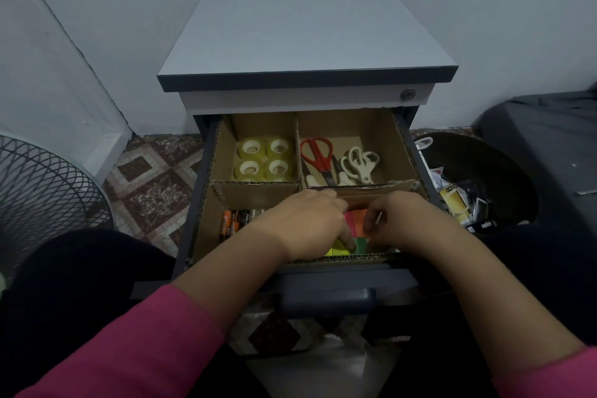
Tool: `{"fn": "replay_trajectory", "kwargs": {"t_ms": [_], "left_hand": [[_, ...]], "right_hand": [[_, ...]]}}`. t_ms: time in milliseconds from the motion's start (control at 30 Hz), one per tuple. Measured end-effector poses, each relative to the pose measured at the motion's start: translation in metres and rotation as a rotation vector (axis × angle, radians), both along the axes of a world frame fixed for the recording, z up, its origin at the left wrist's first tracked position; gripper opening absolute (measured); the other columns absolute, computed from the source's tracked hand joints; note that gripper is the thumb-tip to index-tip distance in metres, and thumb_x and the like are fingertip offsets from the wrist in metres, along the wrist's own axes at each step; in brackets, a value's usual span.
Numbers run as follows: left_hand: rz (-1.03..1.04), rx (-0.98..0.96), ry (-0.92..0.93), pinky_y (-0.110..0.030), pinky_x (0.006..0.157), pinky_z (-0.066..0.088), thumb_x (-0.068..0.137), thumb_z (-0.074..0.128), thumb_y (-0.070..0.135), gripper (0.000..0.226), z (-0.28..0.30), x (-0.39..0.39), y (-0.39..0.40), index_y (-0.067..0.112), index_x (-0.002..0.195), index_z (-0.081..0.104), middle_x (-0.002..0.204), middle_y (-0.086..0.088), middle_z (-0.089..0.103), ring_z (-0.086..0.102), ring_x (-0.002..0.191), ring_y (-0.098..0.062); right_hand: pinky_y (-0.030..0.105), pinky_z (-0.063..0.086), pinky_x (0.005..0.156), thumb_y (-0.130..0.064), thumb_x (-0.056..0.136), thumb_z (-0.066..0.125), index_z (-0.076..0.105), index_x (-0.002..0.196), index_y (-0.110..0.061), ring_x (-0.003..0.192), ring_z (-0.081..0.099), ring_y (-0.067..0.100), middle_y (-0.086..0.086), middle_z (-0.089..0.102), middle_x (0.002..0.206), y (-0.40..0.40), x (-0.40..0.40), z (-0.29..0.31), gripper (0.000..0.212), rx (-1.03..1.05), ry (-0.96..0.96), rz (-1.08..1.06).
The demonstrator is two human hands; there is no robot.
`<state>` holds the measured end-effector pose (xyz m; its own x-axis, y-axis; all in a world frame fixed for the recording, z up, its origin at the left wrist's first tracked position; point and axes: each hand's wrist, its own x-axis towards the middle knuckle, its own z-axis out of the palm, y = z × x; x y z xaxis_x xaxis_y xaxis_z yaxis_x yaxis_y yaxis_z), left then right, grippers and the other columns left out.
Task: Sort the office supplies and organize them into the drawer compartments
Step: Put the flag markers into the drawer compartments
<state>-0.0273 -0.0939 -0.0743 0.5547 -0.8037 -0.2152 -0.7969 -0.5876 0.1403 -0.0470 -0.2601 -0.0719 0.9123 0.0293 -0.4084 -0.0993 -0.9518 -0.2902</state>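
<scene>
in the open drawer [197,191], the coloured sticky notes [355,220] in the 5 o'clock compartment are pressed by the left hand [310,220] and pinched by the right hand [397,220], with tape rolls [265,160] at 11 o'clock, scissors [318,155] at 1 o'clock and batteries [234,221] at 7 o'clock

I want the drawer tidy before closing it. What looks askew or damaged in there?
The cardboard divider in front of the scissors looks bent and ragged along its top edge, sagging rather than straight. The tape rolls and batteries sit neatly. Both hands hide most of the coloured sticky notes.
</scene>
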Motion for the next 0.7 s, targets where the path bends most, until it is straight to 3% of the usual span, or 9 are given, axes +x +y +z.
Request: {"fn": "replay_trajectory", "kwargs": {"t_ms": [100,167,233,367,567,700], "left_hand": [[-0.001,-0.017,-0.002,-0.025,0.079,0.024,0.095,0.044,0.006,0.046,0.001,0.0,0.001,0.04,0.122,0.062,0.086,0.011,0.032,0.028,0.088,-0.009],[0.003,-0.017,-0.006,-0.024,0.078,0.022,0.096,0.045,0.008,0.045,0.0,0.0,0.001,0.039,0.122,0.062,0.085,0.011,0.031,0.03,0.089,-0.009],[0.006,-0.014,-0.001,-0.024,0.078,0.022,0.096,0.045,0.009,0.043,0.001,0.0,0.001,0.039,0.122,0.062,0.084,0.011,0.03,0.03,0.09,-0.009],[0.007,-0.014,0.009,-0.024,0.079,0.022,0.096,0.046,0.009,0.043,0.001,0.0,0.001,0.039,0.122,0.062,0.081,0.013,0.027,0.026,0.088,-0.007],[0.012,-0.022,0.014,-0.024,0.08,0.023,0.096,0.047,0.011,0.041,0.0,0.0,0.001,0.039,0.121,0.063,0.081,0.013,0.028,0.028,0.089,-0.008],[0.014,-0.034,0.013,-0.023,0.08,0.024,0.096,0.046,0.01,0.041,0.0,0.0,0.002,0.039,0.12,0.063,0.082,0.013,0.028,0.028,0.089,-0.008]], "right_hand": [[0.029,0.051,0.075,-0.01,0.083,0.058,0.07,0.088,-0.02,0.09,0.062,0.021,0.001,0.063,0.093,-0.002,0.0,0.002,0.016,-0.151,-0.142,-0.059],[0.029,0.049,0.07,-0.007,0.084,0.053,0.068,0.093,-0.014,0.088,0.062,0.025,0.002,0.057,0.082,0.0,-0.002,-0.002,0.019,-0.222,-0.182,-0.073],[0.03,0.045,0.067,-0.006,0.087,0.05,0.065,0.094,-0.011,0.088,0.062,0.027,0.001,0.048,0.074,0.002,-0.003,-0.006,0.018,-0.247,-0.169,-0.062],[0.032,0.044,0.068,-0.007,0.088,0.049,0.065,0.099,-0.011,0.094,0.063,0.028,0.001,0.047,0.078,0.005,0.0,-0.008,0.02,-0.237,-0.152,-0.063],[0.031,0.043,0.066,-0.007,0.09,0.048,0.061,0.092,-0.007,0.088,0.062,0.027,-0.001,0.04,0.066,0.005,-0.002,-0.007,0.014,-0.239,-0.154,-0.07],[0.031,0.044,0.067,-0.008,0.091,0.049,0.059,0.09,-0.007,0.09,0.064,0.026,0.005,0.057,0.082,0.007,-0.001,-0.007,0.01,-0.246,-0.164,-0.088]]}}
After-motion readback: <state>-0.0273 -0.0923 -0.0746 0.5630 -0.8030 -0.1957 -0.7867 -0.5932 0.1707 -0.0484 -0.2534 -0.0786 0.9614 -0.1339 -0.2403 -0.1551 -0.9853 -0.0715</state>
